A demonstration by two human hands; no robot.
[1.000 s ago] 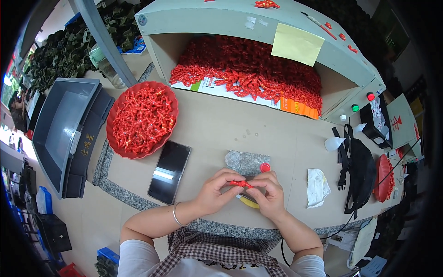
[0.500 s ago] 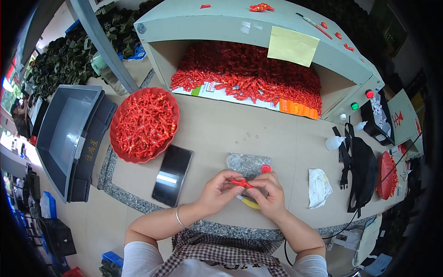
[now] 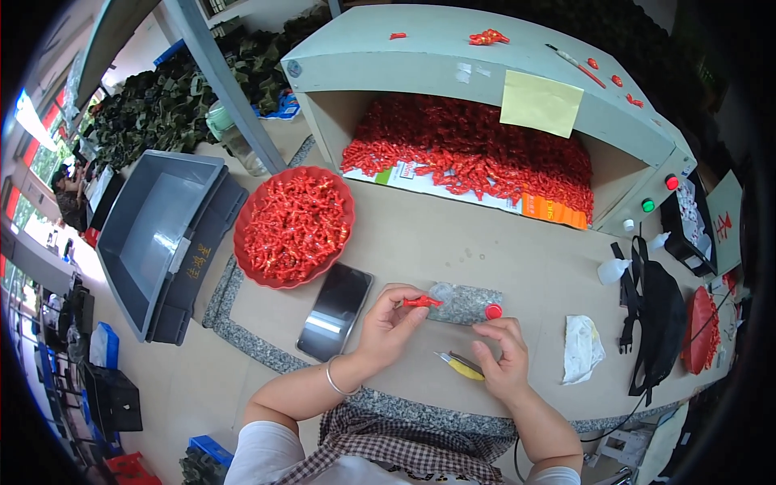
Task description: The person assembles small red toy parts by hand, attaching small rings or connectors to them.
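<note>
My left hand (image 3: 390,325) pinches a small glossy red moulded piece (image 3: 420,301) between thumb and fingertips, just off the left end of a speckled grey stone block (image 3: 464,305). My right hand (image 3: 504,356) is apart from it with thumb and fingers parted, nothing in them. A round red piece or cap (image 3: 493,312) sits at the block's right end, close above my right fingertips. Between my hands, on the tabletop, lies a small yellow-and-black tool (image 3: 464,368) with a thin metal tip, partly next to my right hand.
A red bowl (image 3: 350,190) full of red pieces stands at left, beside a black phone (image 3: 335,312) and grey bins (image 3: 153,234). A pale cabinet (image 3: 404,74) holds a red heap behind. Rightward lie a white cloth (image 3: 582,349), a small bottle (image 3: 613,271) and a black bag (image 3: 653,315).
My hands have separated; the right let go of the red piece and moved right, leaving it in the left. The yellow-and-black tool is now uncovered. The whole view has shifted.
</note>
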